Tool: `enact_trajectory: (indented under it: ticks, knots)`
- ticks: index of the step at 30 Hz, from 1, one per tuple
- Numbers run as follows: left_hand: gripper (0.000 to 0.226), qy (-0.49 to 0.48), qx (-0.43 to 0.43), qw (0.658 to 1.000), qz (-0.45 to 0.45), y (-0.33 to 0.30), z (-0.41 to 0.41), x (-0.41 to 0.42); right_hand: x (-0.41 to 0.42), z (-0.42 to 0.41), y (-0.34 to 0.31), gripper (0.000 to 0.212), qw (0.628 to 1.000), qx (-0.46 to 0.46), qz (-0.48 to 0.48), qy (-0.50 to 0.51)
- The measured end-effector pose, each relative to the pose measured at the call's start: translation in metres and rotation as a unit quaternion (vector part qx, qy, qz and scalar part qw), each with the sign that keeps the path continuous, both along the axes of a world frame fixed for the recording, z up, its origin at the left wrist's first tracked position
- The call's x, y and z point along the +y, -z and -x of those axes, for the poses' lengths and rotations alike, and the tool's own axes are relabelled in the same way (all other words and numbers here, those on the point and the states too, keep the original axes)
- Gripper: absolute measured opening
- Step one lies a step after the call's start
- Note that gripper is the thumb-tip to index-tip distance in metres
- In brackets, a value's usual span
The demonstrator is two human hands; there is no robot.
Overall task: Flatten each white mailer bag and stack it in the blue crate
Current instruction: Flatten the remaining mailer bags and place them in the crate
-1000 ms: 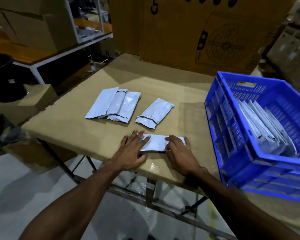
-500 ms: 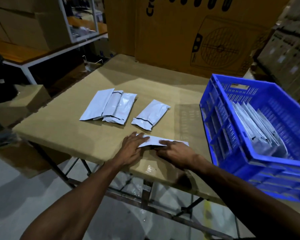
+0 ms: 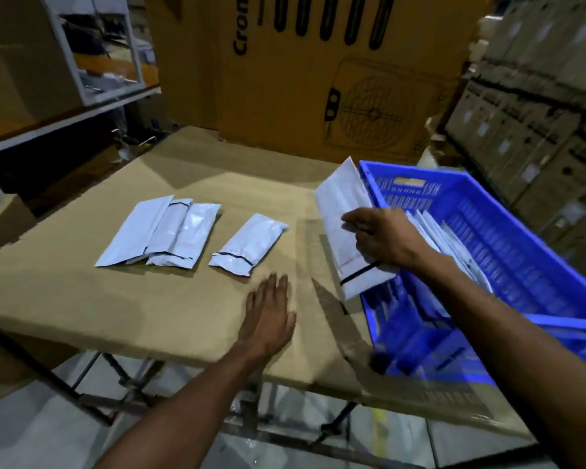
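Observation:
My right hand [image 3: 383, 236] grips a flat white mailer bag [image 3: 344, 214] and holds it tilted in the air over the left wall of the blue crate [image 3: 508, 211]. Several white mailers [image 3: 454, 245] stand stacked inside the crate. My left hand [image 3: 269, 316] lies flat with straight fingers on the cardboard-covered table [image 3: 82, 299], holding nothing. Just ahead of it lies a single puffy mailer [image 3: 249, 243]. Further left, three overlapping mailers [image 3: 163, 233] lie in a group.
A large brown carton [image 3: 318, 79] stands at the table's far edge. Stacked boxes [image 3: 538, 113] fill the right side beyond the crate. A white shelf frame [image 3: 92, 52] and more cartons are at the left. The table's near edge drops to a metal frame and grey floor.
My right hand has lifted the flattened mailer off the table's front and swung it right, up over the crate. My left hand has let go of it and stays flat on the table.

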State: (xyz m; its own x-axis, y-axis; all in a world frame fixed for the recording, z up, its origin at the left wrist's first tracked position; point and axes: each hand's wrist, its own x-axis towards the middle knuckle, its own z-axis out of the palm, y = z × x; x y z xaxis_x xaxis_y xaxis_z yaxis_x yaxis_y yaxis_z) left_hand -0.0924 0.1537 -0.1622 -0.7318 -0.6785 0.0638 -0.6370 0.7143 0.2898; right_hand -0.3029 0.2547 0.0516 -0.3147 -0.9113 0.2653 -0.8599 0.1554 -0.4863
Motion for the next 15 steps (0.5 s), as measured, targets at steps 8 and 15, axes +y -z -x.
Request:
enact_trajectory:
  ticks: [8, 15]
  knots:
    - [0.064, 0.010, -0.019, 1.000, -0.007, -0.002, 0.060, 0.024, 0.049, 0.074, -0.054, 0.046, 0.991, 0.012, 0.039, 0.131]
    - [0.065, 0.010, -0.022, 1.000, -0.014, -0.005, 0.095, 0.040, 0.085, 0.140, -0.069, 0.039, 0.984, 0.099, -0.042, 0.140]
